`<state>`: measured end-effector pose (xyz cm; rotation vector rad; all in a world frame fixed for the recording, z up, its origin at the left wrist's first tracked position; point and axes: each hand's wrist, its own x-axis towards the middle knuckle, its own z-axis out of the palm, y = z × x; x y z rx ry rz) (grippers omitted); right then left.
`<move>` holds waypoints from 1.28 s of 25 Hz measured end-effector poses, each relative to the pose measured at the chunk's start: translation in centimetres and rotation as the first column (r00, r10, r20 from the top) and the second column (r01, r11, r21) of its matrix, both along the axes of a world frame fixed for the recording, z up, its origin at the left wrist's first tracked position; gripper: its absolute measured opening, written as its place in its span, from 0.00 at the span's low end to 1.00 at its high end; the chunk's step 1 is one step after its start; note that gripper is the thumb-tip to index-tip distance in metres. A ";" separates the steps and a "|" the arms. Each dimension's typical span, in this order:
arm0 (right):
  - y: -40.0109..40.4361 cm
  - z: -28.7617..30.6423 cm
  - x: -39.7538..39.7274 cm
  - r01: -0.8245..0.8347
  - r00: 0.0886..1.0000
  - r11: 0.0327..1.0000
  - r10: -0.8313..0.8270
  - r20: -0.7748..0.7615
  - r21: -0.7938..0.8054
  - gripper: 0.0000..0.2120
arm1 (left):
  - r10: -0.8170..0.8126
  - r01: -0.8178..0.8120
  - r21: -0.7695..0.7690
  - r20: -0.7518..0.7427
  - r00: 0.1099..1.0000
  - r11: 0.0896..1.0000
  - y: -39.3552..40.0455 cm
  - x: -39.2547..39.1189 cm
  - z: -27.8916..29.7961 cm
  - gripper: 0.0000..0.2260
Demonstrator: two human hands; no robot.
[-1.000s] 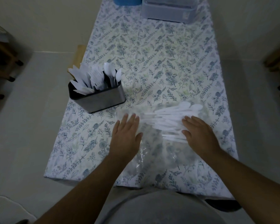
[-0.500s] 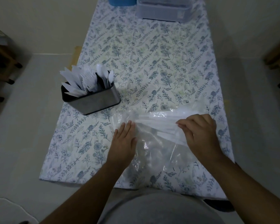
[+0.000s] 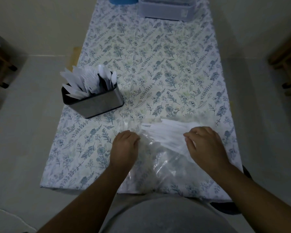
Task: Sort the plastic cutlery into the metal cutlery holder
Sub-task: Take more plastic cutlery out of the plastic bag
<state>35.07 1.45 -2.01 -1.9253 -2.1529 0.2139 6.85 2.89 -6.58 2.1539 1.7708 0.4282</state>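
Floral-clothed table (image 3: 158, 64): holder (image 3: 97, 105), bag (image 3: 166, 157).

1. Dim, bluish light throughout.
2. Table (image 3: 158, 52) under a leaf-print cloth (image 3: 94, 145) fills the centre, running toward 12 o'clock.
3. Pale floor (image 3: 29, 132) on both sides.
4. Plain wall (image 3: 40, 22) at 10 o'clock.
5. Dark wooden furniture (image 3: 0, 64) at 9 o'clock, more wooden furniture (image 3: 289, 58) at 3 o'clock.
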 end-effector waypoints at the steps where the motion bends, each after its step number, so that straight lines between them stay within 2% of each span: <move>1: -0.4 -0.4 -0.3 0.016 0.999 1.000 -0.016 0.028 -0.020 0.13 | -0.022 0.022 -0.038 -0.014 1.000 0.999 -0.2 0.3 0.0 0.14; 3: -1.1 -1.4 -0.7 0.028 0.997 0.998 -0.024 0.080 -0.056 0.16 | -0.080 0.075 -0.108 -0.047 0.996 0.991 -0.8 1.0 -0.4 0.22; 6: -1.2 -2.5 -0.8 0.036 0.997 0.997 -0.031 0.074 -0.067 0.17 | -0.094 0.093 -0.032 -0.029 0.995 0.995 -0.9 1.5 -0.9 0.10; 8: -0.6 -2.6 -1.1 0.062 0.998 0.997 -0.062 0.019 -0.054 0.16 | -0.068 0.068 0.019 -0.002 0.998 0.998 -0.7 1.5 -1.0 0.09; 12: -0.6 -3.4 -1.3 0.112 0.991 0.993 -0.115 -0.068 -0.035 0.15 | -0.025 0.023 -0.101 -0.020 0.999 0.995 -0.8 1.2 -0.9 0.24; 14: -0.8 -4.0 -1.1 0.128 0.986 0.991 -0.130 -0.100 -0.026 0.15 | -0.021 0.016 -0.099 -0.052 0.998 0.995 -1.0 1.0 -1.1 0.24; 18: -0.3 -4.0 -0.7 0.138 0.980 0.989 -0.128 -0.153 0.058 0.12 | 0.003 -0.012 -0.127 -0.071 0.997 0.992 -0.8 1.1 -0.8 0.22; 22: -0.3 -0.7 -1.8 0.090 0.981 0.975 -0.051 -0.186 0.205 0.12 | 0.002 -0.005 -0.137 -0.025 1.000 0.991 -1.8 0.9 -0.7 0.24; 25: -0.5 2.3 -2.9 -0.010 0.996 0.947 0.039 -0.084 0.321 0.08 | 0.078 -0.066 -0.159 0.072 0.994 0.985 -3.0 0.3 -0.4 0.25; 28: -0.6 2.9 -3.4 -0.071 0.997 0.957 0.070 0.013 0.281 0.13 | 0.270 -0.186 -0.306 0.259 0.928 0.934 -3.5 0.3 0.2 0.28; 30: -0.6 2.6 -3.4 -0.094 0.995 0.951 0.081 0.058 0.294 0.15 | 0.304 -0.206 -0.331 0.278 0.911 0.921 -3.3 0.4 0.4 0.27; 32: -0.8 2.4 -3.3 -0.110 0.993 0.955 0.091 0.079 0.276 0.17 | 0.270 -0.180 -0.322 0.259 0.927 0.929 -3.1 0.0 0.2 0.26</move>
